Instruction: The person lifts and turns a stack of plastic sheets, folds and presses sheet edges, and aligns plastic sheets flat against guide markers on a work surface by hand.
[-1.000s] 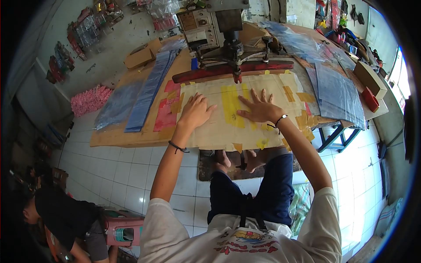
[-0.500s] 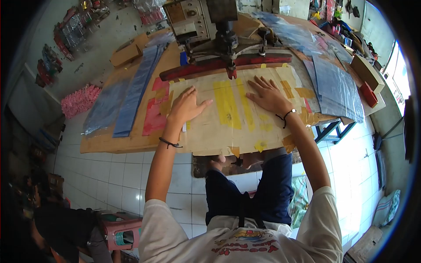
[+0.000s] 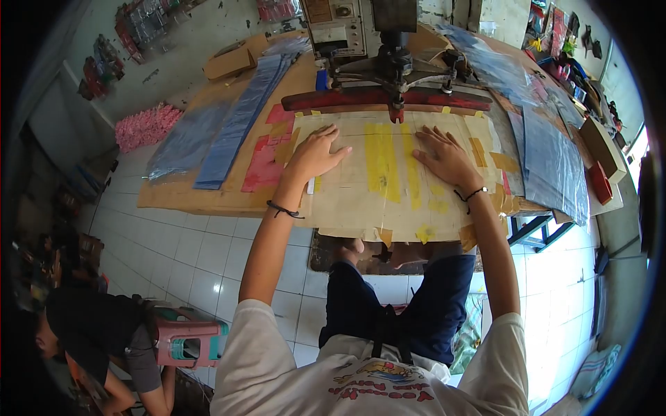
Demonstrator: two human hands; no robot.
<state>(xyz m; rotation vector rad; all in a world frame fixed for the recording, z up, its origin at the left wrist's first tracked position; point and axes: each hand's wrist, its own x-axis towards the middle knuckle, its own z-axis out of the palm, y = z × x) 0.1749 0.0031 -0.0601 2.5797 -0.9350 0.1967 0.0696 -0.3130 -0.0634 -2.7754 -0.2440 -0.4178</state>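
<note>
A large cream-coloured sheet (image 3: 340, 201) lies at the table's front, patched with yellow and brown tape, its near edge overhanging. My left hand (image 3: 318, 154) rests palm down on its left part, fingers stretched forward and thumb out. On the right part, beside the yellow strips (image 3: 381, 163), my right hand (image 3: 447, 158) also lies flat with fingers spread. Neither hand grips anything. Just beyond the fingertips, along the sheet's far edge, runs the long red bar (image 3: 326, 101) of a press-like machine (image 3: 394, 66). Whether the bar touches the sheet I cannot tell.
Blue plastic sheets lie in a stack (image 3: 239, 125) on the left and another stack (image 3: 555, 163) on the right. A cardboard box (image 3: 236, 59) stands at the back left. Below left, a person in black (image 3: 97, 326) bends beside a pink stool (image 3: 187, 343).
The camera view has shifted, so the table and machine appear further right. My hands stay flat on the sheet in about the same places. The person at lower left shows more fully.
</note>
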